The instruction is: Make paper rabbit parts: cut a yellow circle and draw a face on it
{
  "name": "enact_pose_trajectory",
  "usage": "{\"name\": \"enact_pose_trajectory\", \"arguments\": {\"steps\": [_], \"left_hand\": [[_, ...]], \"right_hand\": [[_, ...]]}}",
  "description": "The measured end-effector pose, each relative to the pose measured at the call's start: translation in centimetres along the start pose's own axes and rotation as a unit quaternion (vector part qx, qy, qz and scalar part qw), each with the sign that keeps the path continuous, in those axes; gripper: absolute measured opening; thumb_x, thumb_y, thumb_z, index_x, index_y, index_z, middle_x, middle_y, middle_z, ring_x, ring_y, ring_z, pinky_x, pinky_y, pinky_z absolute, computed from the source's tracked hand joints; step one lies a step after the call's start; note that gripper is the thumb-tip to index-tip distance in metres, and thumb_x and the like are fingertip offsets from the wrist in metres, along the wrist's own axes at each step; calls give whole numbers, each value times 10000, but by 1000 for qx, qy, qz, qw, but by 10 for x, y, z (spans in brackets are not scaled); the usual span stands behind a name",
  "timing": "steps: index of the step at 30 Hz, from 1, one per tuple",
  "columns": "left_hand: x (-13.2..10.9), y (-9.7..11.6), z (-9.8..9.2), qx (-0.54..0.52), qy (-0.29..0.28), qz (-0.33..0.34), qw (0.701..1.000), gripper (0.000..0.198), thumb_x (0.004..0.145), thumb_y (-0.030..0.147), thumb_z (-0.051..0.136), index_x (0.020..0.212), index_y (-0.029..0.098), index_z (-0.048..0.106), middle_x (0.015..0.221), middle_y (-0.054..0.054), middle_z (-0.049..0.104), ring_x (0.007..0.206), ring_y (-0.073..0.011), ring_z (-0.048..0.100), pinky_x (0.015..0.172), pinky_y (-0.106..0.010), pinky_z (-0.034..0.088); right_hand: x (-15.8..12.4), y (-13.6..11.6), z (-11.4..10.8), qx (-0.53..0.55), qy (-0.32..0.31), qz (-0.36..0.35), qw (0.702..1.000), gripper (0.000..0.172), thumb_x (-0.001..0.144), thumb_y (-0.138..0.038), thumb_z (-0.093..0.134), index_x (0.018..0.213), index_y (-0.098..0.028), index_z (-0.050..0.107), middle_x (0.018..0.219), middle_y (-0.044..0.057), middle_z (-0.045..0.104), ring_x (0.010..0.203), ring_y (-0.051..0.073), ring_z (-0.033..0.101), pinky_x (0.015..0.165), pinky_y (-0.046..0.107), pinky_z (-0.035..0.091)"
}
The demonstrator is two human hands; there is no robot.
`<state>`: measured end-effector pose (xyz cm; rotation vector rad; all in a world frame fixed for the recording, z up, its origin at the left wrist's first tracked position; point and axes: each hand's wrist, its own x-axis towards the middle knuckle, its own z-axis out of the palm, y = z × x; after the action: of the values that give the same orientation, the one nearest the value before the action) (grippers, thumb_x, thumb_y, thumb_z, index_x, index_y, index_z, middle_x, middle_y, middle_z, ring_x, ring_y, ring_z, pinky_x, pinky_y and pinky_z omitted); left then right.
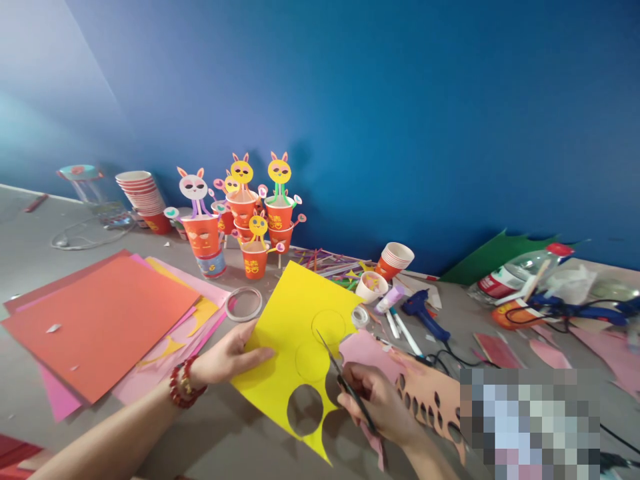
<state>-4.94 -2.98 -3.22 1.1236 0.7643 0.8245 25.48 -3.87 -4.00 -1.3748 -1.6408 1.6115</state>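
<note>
My left hand point(235, 353) grips the left edge of a yellow paper sheet point(285, 320), thumb on top and fingers underneath. Two drawn circles show on the sheet, and round holes are cut out of its lower part. My right hand point(373, 400) is closed round the handles of dark scissors point(331, 353). Their blades lie over the sheet, pointing up and left between the two drawn circles. Beneath and beside the right hand are pink paper point(367, 353) and peach paper point(425, 400) with leaf-shaped holes.
Red paper sheets point(110, 320) lie stacked at left. Decorated cups with animal faces point(203, 237) stand along the wall, near a tall cup stack point(143, 197). A tape roll point(243, 305), a blue glue gun point(425, 313) with a cord and a bottle point(525, 270) are also around.
</note>
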Motion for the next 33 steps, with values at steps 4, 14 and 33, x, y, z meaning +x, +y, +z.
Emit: {"name": "enact_pose_trajectory", "arguments": {"steps": [4,14,33], "left_hand": [[0,-1,0,-11,-4,-3,1000,499,900,321,704,1361,210,550,1166,-135,725,961,-292,740,803,-358,618],[0,3,1,-40,-15,-10,999,451,893,308,716,1313,214,583,1173,-117,725,973,-290,739,839,-376,611],[5,-10,-7,-151,1,117,982,428,920,522,620,1237,236,649,1216,-87,696,1040,-265,691,862,-334,551]], "right_hand": [[-1,-2,-1,-11,-5,3,1000,307,713,-254,669,628,-230,375,517,-93,417,445,77,438,429,189,283],[1,-1,-5,-43,-14,-29,999,313,705,-257,642,612,-225,344,552,-92,327,511,73,305,481,217,209],[2,0,-3,-18,33,-59,998,375,787,-402,648,623,-245,349,469,-87,418,406,84,387,436,222,265]]}}
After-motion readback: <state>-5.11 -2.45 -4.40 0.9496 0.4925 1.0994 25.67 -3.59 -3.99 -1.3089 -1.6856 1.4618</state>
